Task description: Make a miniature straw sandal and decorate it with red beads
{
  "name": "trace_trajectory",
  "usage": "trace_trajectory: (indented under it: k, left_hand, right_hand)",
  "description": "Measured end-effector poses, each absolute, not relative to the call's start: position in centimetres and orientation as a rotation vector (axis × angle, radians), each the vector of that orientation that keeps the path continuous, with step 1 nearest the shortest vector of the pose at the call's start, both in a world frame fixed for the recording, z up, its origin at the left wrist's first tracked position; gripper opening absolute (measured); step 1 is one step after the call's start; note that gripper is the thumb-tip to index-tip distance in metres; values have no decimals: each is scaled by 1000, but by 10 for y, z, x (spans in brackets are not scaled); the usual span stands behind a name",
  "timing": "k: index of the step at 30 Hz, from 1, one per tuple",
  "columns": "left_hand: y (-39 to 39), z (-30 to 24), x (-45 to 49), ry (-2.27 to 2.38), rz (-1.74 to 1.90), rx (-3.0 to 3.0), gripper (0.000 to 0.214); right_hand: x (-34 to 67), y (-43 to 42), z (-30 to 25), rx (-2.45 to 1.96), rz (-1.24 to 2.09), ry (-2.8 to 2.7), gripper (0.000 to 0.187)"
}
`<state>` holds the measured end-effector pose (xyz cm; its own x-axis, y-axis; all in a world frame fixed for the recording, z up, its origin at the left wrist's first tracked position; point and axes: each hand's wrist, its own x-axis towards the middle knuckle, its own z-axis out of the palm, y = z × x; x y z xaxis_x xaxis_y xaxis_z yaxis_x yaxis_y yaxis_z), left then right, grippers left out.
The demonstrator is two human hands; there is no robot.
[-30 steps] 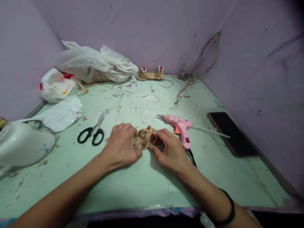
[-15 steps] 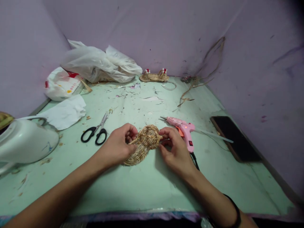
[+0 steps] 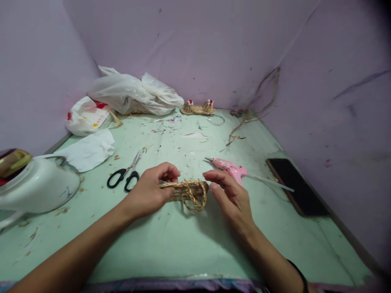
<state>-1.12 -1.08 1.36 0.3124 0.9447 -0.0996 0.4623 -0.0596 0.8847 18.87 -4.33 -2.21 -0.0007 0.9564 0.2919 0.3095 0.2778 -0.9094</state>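
Observation:
My left hand [image 3: 155, 185] pinches the left end of a small woven straw slipper [image 3: 180, 192] between thumb and fingers. The slipper is held edge-on above the table, with a braided straw loop hanging from its right part. Close to its right end, my right hand [image 3: 230, 191] has thumb and fingers apart and holds nothing; whether a fingertip touches the slipper I cannot tell. Behind my right hand lies a pink glue gun [image 3: 227, 166] with its handle partly hidden. Black-handled scissors [image 3: 126, 173] lie open just beyond my left hand.
A phone [image 3: 296, 187] lies at the right. White plastic bags [image 3: 134, 93] and a beaded straw piece [image 3: 198, 109] sit at the back. A metal ring [image 3: 216, 119] and dry plant strands [image 3: 241, 128] are nearby. At the left stands a white pot [image 3: 39, 183] beside white paper [image 3: 91, 150].
The slipper has been tipped from showing its flat woven face to edge-on, its loop now hanging down. My right hand has let go of its right end and spread its fingers.

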Motion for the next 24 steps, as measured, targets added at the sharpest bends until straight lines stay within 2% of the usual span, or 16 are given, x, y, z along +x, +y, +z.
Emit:
trace_trajectory:
  k: [6,11,14,18,21,24]
  left_hand:
    - [-12,15,-10,1306,628,1706,13]
    - [-6,5,-13,1360,665,1531,13]
    - [-3,2,-14,1366,658,1377,18]
    - [-6,5,-11,1297,611,1153,26]
    - [-12,4,-4,1192,798,888,41]
    - [-19,-1,6,1094,991,730,49]
  right_hand:
    - [185,-41,-26,-1236,873,-1569,19]
    - [179,-39,-33,-1216,1172,-1366,31]
    - [178,-35,-34,-1178,1249,-1215,38]
    - [183,-31,-25,-1129,1304,-936,38]
    - [182,-34,-20,-972,1499,-755,43]
    - [173,-40,-21,-891,1687,-806,48]
